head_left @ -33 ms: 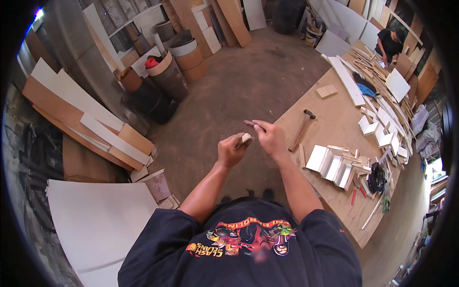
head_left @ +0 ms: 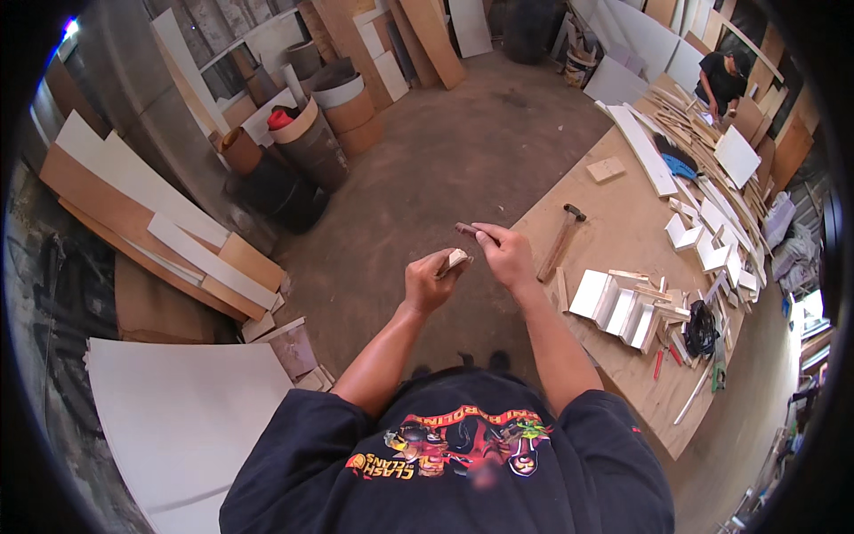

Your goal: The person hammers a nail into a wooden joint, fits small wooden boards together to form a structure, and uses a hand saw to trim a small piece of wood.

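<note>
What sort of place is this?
Likely a woodworking shop: a dark-headed, wooden-handled hammer lies on a light-brown wooden table, with tall brown flat boards standing at the back.

1. Soft, moderate light; brown floor [head_left: 418, 151] duller than white sheet [head_left: 191, 409], lower left.
2. Glare: blue-fringed light spot [head_left: 71, 28] upper left, blown-out opening [head_left: 813, 316] far right.
3. Fisheye bending, black corners, rim soft.
4. Left hand [head_left: 429, 283], right hand [head_left: 505, 258] fairly crisp; blurry smudge [head_left: 485, 476] over shirt [head_left: 302, 463].
</note>
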`<state>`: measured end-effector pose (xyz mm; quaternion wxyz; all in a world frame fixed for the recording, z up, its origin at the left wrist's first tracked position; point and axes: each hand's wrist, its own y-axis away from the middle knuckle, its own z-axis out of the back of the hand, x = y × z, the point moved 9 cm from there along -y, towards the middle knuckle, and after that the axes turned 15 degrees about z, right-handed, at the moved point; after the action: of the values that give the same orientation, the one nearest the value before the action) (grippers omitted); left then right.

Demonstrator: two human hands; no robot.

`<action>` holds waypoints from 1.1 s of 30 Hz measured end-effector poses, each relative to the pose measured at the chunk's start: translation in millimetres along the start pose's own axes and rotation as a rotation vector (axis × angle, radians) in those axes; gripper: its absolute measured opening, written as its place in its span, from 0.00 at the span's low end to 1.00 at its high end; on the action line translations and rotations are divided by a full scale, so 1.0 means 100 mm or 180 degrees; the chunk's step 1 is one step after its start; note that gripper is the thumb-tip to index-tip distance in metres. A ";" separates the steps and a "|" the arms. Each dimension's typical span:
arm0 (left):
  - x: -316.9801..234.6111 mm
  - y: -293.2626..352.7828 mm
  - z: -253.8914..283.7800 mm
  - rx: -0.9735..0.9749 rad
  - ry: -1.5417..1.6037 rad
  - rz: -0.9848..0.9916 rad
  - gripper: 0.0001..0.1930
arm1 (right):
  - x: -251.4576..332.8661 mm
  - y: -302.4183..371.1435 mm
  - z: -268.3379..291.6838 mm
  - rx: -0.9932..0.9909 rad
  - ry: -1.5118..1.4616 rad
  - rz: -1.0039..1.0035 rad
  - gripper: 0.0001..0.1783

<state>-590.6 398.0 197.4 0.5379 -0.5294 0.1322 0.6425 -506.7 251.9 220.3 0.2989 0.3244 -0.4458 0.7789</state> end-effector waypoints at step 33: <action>0.33 0.05 -0.67 0.2448 0.1815 0.1242 0.17 | 0.03 0.26 0.26 -0.0110 -0.1383 0.0107 0.12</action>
<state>-553.8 364.8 140.9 0.5064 -0.4130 0.5965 0.4660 -522.1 218.6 219.3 0.1883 0.4720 -0.5183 0.6878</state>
